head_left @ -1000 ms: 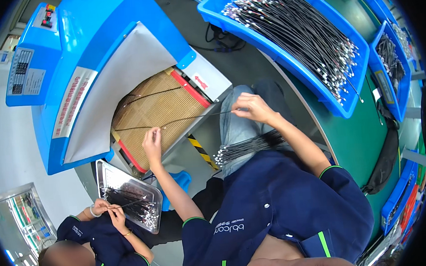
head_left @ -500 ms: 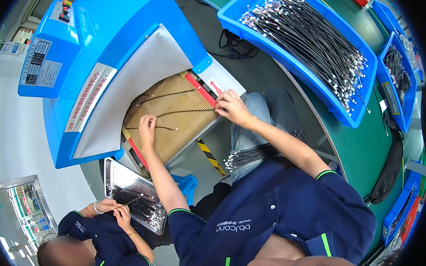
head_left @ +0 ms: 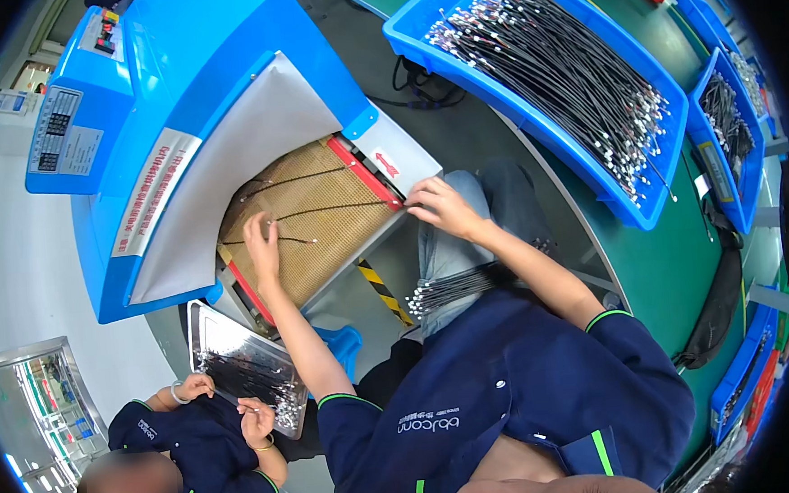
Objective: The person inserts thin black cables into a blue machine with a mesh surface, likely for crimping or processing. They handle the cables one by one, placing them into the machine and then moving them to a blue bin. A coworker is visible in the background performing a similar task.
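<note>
A tan mesh conveyor belt [head_left: 322,242] runs out of the blue machine [head_left: 211,50], carrying several thin black cables. The middle black cable [head_left: 333,207] stretches across it between my hands. Over its left end, my left hand [head_left: 263,247] hovers with fingers apart. At the belt's right edge is my right hand [head_left: 446,209], fingers stretched and thumb apart, close to the cable's right tip. Farther in lies another black cable [head_left: 304,177]; a nearer black cable [head_left: 290,240] passes partly behind my left hand. A bundle of black cables [head_left: 460,286] rests across my lap.
A large blue bin [head_left: 678,161] of black cables with white connectors stands on the green table [head_left: 635,263] at right. Smaller blue bins line the far right. At lower left, a co-worker [head_left: 199,448] sits by a metal tray [head_left: 202,326] of cables. A blue stool [head_left: 342,345] stands below the belt.
Both my hands have let go of the middle cable, which now lies on the belt. My left fingers have spread. The co-worker's hands have moved apart.
</note>
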`<state>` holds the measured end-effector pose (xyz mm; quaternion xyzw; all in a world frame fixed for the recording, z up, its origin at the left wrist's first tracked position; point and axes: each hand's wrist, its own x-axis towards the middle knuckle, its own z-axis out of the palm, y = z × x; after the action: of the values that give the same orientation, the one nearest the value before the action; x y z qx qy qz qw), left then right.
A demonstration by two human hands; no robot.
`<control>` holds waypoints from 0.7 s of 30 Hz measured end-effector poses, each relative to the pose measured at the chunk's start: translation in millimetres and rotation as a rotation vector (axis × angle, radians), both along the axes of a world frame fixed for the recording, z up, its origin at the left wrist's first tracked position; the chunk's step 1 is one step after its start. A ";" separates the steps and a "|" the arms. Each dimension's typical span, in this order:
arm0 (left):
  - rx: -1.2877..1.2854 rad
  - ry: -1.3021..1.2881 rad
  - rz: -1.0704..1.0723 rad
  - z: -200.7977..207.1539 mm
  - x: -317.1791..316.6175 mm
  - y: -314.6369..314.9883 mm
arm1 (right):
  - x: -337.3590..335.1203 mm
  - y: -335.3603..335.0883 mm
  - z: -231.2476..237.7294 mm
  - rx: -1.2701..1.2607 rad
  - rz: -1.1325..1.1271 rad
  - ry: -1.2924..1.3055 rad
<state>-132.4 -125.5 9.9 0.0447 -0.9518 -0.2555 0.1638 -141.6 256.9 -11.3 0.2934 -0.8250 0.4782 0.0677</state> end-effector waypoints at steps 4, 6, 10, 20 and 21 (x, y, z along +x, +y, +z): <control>0.123 0.027 0.013 20.8 36.8 65.2 | 34.0 63.1 -9.6 0.166 0.116 -0.256; 0.234 -0.025 -0.025 18.2 62.4 96.2 | 51.0 87.0 -15.5 0.294 0.199 -0.398; 0.421 -0.202 -0.112 -4.0 104.6 155.2 | 76.7 117.8 -29.0 0.441 0.284 -0.585; 0.561 -0.626 -0.281 -35.9 142.4 201.5 | 84.6 118.0 -26.4 0.398 0.240 -0.691; 0.557 -0.630 -0.303 -35.9 141.7 203.7 | 85.0 118.8 -27.5 0.382 0.229 -0.680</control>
<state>9.3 78.2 -26.0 0.0227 -0.8460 -0.4971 -0.1916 -56.5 375.7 -38.8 0.2156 -0.8363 0.3908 -0.3184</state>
